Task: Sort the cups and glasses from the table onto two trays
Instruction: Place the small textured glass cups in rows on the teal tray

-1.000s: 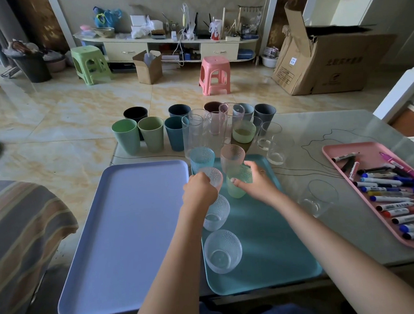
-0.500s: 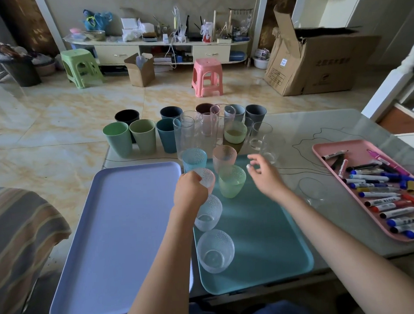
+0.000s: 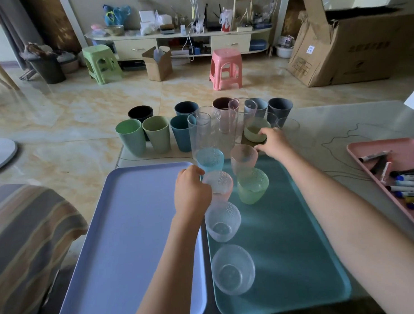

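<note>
From the head camera, the left hand (image 3: 192,193) has its fingers curled round a pinkish dimpled glass (image 3: 219,185) standing on the teal tray (image 3: 293,247), near that tray's left edge. The right hand (image 3: 274,140) reaches past the tray's far edge, its fingers bent against a low green glass (image 3: 255,131) on the desk (image 3: 329,129); whether it grips the glass or only touches it cannot be told. On the teal tray stand a blue glass (image 3: 210,158), a pink glass (image 3: 244,157), a green glass (image 3: 252,185) and two clear dimpled glasses (image 3: 222,221) in a line toward the near edge. The lilac tray (image 3: 133,230) lies just beside the teal one, to its left. At the desk's far edge stand coloured cups (image 3: 156,134) and tall clear glasses (image 3: 200,133). A pink tray of markers (image 3: 403,173) sits at the right. Beyond, the tiled floor carries a green stool (image 3: 102,64), a pink stool (image 3: 226,68) and a large cardboard box (image 3: 352,48).
</note>
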A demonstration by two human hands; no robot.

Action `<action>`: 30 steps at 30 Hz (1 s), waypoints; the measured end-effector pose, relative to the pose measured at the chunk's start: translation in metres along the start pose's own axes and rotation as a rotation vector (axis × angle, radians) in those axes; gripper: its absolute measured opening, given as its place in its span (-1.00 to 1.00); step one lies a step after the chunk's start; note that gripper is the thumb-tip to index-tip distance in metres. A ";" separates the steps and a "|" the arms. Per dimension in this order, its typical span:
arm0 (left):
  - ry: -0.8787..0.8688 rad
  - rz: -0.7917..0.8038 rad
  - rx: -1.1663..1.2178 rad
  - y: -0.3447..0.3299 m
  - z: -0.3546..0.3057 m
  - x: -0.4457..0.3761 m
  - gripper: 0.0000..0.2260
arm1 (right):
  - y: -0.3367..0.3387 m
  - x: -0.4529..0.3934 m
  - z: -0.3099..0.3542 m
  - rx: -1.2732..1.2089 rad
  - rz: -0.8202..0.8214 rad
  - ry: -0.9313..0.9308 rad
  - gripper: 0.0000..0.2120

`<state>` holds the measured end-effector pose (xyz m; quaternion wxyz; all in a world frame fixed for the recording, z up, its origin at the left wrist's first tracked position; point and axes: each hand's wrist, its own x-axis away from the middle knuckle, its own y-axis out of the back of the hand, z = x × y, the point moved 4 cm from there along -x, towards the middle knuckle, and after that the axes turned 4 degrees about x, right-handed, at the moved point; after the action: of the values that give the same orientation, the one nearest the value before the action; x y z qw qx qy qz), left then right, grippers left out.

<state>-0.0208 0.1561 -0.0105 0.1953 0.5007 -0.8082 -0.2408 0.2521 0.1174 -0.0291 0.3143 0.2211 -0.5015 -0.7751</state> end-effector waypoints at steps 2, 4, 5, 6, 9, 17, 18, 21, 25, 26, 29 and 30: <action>-0.005 0.006 -0.003 0.001 0.000 0.000 -0.68 | -0.004 -0.005 -0.003 -0.032 -0.007 -0.035 -0.44; -0.003 0.009 -0.005 0.002 0.000 0.000 -0.64 | -0.006 -0.006 -0.004 -0.041 -0.018 -0.045 -0.42; -0.001 0.011 -0.008 0.003 0.000 0.000 -0.62 | -0.007 -0.005 -0.005 -0.041 -0.029 -0.044 -0.43; 0.002 0.014 -0.012 0.004 0.001 0.001 -0.60 | -0.006 -0.003 -0.005 -0.049 -0.039 -0.042 -0.44; 0.003 0.023 -0.010 0.004 0.000 0.003 -0.58 | 0.003 0.004 -0.007 -0.116 -0.096 -0.055 -0.49; -0.099 -0.010 0.077 0.006 -0.019 0.013 -0.69 | 0.067 0.061 -0.014 -0.451 -0.164 -0.150 -0.38; -0.128 -0.010 0.089 0.006 -0.026 0.016 -0.69 | 0.073 0.070 -0.014 -0.498 -0.159 -0.160 -0.36; -0.225 0.026 0.128 0.003 -0.042 0.026 -0.67 | 0.083 0.095 -0.015 -0.671 -0.081 -0.178 -0.33; -0.356 0.106 0.159 -0.002 -0.057 0.038 -0.46 | 0.090 0.133 0.003 -0.837 0.124 -0.141 -0.42; -0.385 0.134 0.151 -0.004 -0.060 0.040 -0.39 | 0.090 0.141 0.009 -0.836 0.170 -0.113 -0.50; -0.403 0.192 0.130 -0.008 -0.063 0.045 -0.24 | 0.086 0.161 0.025 -0.839 0.291 -0.024 -0.72; -0.391 0.208 0.121 -0.010 -0.062 0.044 -0.21 | 0.084 0.165 0.030 -0.846 0.318 -0.005 -0.75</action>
<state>0.0018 0.1002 0.0370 0.0284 0.3693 -0.8909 -0.2630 0.1388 -0.0059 0.0555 0.4909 -0.0084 -0.1691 -0.8546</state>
